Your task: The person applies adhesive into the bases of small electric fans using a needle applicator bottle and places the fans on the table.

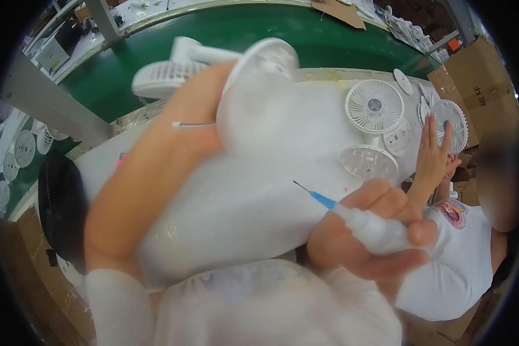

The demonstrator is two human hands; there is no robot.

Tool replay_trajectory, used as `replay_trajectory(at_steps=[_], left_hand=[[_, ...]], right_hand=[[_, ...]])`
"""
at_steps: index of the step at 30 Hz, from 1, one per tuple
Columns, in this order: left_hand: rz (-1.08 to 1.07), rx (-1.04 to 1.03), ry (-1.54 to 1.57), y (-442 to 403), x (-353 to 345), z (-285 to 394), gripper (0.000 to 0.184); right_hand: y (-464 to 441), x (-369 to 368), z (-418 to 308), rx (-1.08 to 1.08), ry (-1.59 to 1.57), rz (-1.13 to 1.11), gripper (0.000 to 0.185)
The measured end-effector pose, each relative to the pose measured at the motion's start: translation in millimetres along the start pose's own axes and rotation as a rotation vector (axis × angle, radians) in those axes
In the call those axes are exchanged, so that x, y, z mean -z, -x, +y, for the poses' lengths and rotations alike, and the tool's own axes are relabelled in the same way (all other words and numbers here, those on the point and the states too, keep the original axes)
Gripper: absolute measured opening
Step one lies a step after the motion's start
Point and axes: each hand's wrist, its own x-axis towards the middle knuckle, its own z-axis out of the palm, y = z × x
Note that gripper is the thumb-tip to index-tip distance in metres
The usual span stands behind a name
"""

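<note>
My right hand (383, 202) is wrapped around a white squeeze bottle (368, 229). The bottle tilts up to the left and ends in a blue dispensing tip (323, 200) with a thin dark needle. My left hand (206, 95) reaches across the bench behind a blurred white round fan part (254, 112) held up close to the camera; its fingers are hidden. A thin metal shaft (195, 125) sticks out leftward from that part. The needle points toward the part and stands apart from it. Beyond my left wrist is a white fan grille (166, 79).
White fan heads (375, 106) and round bases (369, 163) lie at the right of the white table (213, 222). A co-worker's hand (431, 155) touches another grille (451, 124) there. A green belt (340, 43) runs behind. Cardboard boxes (481, 95) stand at right; a metal post (57, 95) rises at left.
</note>
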Motion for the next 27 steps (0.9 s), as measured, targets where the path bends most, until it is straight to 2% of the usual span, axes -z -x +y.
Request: replay_trajectory(at_steps=[1, 3, 4, 5, 6, 7, 9, 11, 13, 14, 15, 17, 19, 21, 24, 27], left_hand=[[-0.003, -0.017, -0.05, -19.7, 9.3, 16.4, 0.019], [0.335, -0.171, -0.143, -52.3, 25.1, 48.2, 0.02], [0.322, -0.203, -0.103, -72.1, 54.8, 71.4, 0.018], [0.417, -0.187, -0.008, -84.8, 79.5, 93.8, 0.016], [0.555, -0.311, -0.113, -86.4, 88.7, 102.8, 0.015], [0.805, -0.393, -0.194, -78.8, 84.9, 103.2, 0.027], [1.047, -0.532, -0.355, -59.5, 61.0, 88.0, 0.035], [0.856, -0.731, -0.394, -35.5, 15.9, 42.5, 0.028], [0.479, -0.65, -0.57, -40.3, 33.2, 4.6, 0.021], [0.267, -0.453, -0.588, -40.4, 17.9, -18.8, 0.016], [0.122, -0.217, -0.747, -44.4, 7.5, -35.9, 0.018], [0.03, 0.135, -0.676, -56.5, -22.7, -68.9, 0.022], [-0.101, 0.269, -0.675, -84.7, -34.2, -92.4, 0.028], [-0.209, 0.491, -0.619, -113.2, -44.9, -108.5, 0.032], [-0.295, 0.669, -0.512, -138.7, -55.4, -135.7, 0.035], [-0.42, 0.747, -0.371, -144.3, -64.6, -149.5, 0.034]], right_hand=[[-1.4, 1.1, -0.3, -0.001, 0.031, -0.026, 0.032], [0.6, -3.6, 3.4, 0.002, -0.073, 0.042, 0.029], [1.9, -5.9, 4.5, 0.006, -0.119, 0.078, 0.027], [1.3, -6.0, 3.3, 0.011, -0.077, 0.044, 0.028], [0.0, -5.8, 1.7, 0.016, -0.033, 0.01, 0.029], [-0.9, -4.5, 0.4, 0.018, 0.013, -0.022, 0.03], [-0.2, -1.3, -1.9, 0.081, -0.028, -0.03, 0.031], [0.8, 1.3, -3.3, 0.141, -0.073, -0.049, 0.032], [2.7, 2.1, -4.6, 0.173, -0.116, -0.033, 0.032], [2.8, 0.9, -5.0, 0.18, -0.133, -0.014, 0.031], [4.2, 0.0, -5.3, 0.183, -0.142, 0.002, 0.031], [6.3, -1.3, -4.7, 0.186, -0.154, 0.022, 0.031], [5.2, -0.7, -3.4, 0.185, -0.17, 0.033, 0.031], [4.3, -0.8, -1.7, 0.168, -0.183, 0.011, 0.03], [-1.7, 0.7, 0.9, 0.12, -0.218, -0.037, 0.03], [-5.0, -0.2, 1.6, 0.094, -0.223, -0.048, 0.029]])
